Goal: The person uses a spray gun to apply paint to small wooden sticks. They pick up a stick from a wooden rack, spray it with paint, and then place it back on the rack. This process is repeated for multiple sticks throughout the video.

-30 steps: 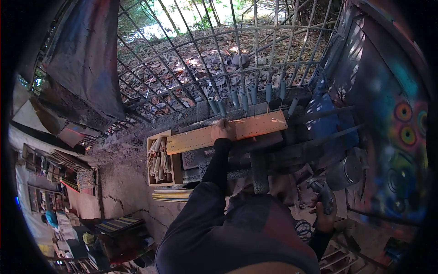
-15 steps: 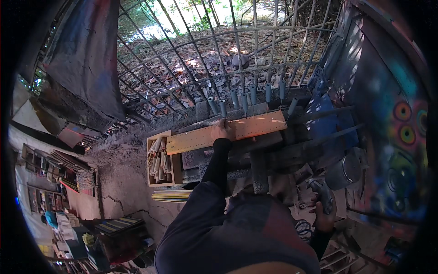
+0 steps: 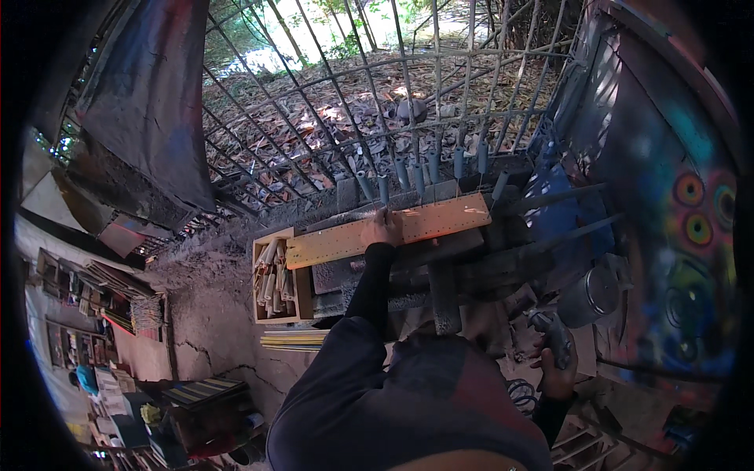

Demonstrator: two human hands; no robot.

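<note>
Left hand [image 3: 382, 228] pressed flat on a long wooden board [image 3: 389, 231], fingers spread over its top edge, pinning it across the dark desk [image 3: 408, 267]. Board lying level, dotted with small holes, just below a row of grey tubes [image 3: 428, 169] slotted on the bamboo lattice [image 3: 353, 102]. Right hand [image 3: 556, 369] low at the side, wrapped closed round a dark power tool [image 3: 552, 337], apparently a drill, well apart from the board. Looks like the steadying step: board held down, tool not yet raised. Next move likely calls for lifting the tool to the board and lining it up on a hole, with the left hand kept clear of the tip. At the board's left end, an open wooden box [image 3: 275, 276], packed with short bamboo lengths [image 3: 271, 275] lying side by side. Right of the desk, a metal pot [image 3: 593, 294], contents hidden.
</note>
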